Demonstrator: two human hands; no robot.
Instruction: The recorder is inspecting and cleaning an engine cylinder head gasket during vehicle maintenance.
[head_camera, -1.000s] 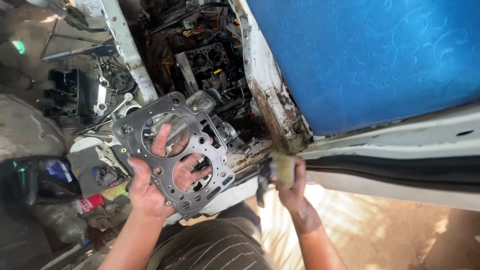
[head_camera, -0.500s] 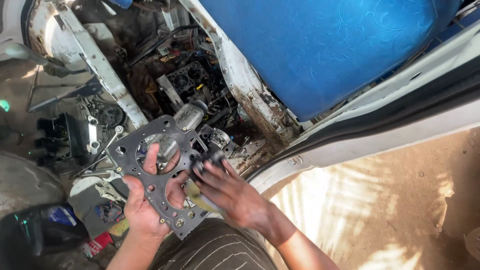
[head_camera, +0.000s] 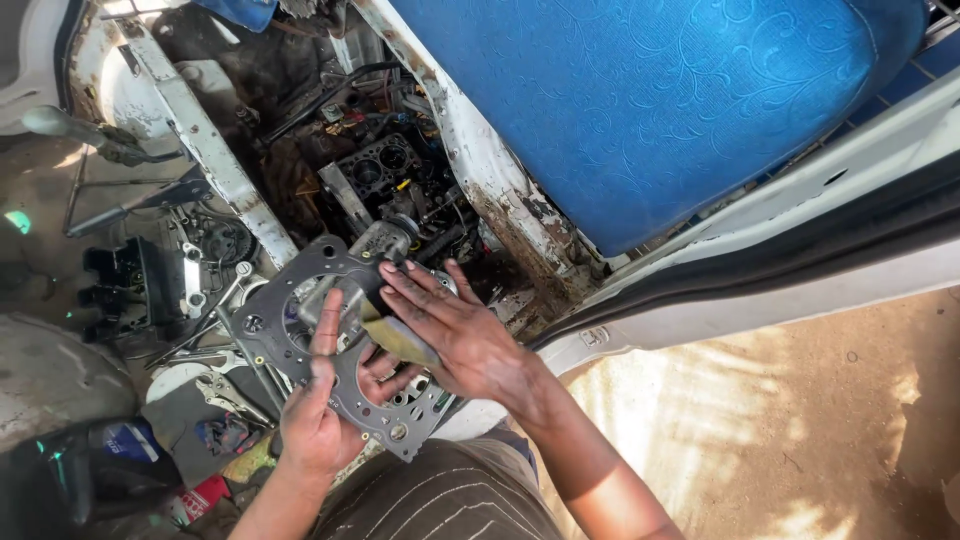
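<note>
Gripped from below, the grey head gasket (head_camera: 340, 350) sits in the left hand (head_camera: 318, 420), whose fingers come up through one of its large round bores and close on the metal, so that grip is shut on the gasket itself. The right hand (head_camera: 455, 335) lies flat across the gasket's upper face with fingers spread, pressing a small yellowish pad (head_camera: 395, 338) against the sheet; it may be a folded abrasive sheet or a rag, but the view is too dim to tell which. That grip is a flat, pressing hold on the pad, not a closed fist.

The gasket is held tilted above the person's striped trousers (head_camera: 450, 500), at the open side of a vehicle, just in front of the exposed engine block (head_camera: 385, 170) with its cylinder bores showing. A blue patterned seat (head_camera: 650, 110) is tipped up over the engine bay, its rusted white frame (head_camera: 500, 190) running down beside the right hand. Left of the gasket, loose tools lie on the vehicle floor: locking pliers (head_camera: 225, 392) and a black plastic part (head_camera: 125, 280). Sandy ground (head_camera: 800, 430) lies to the right.
</note>
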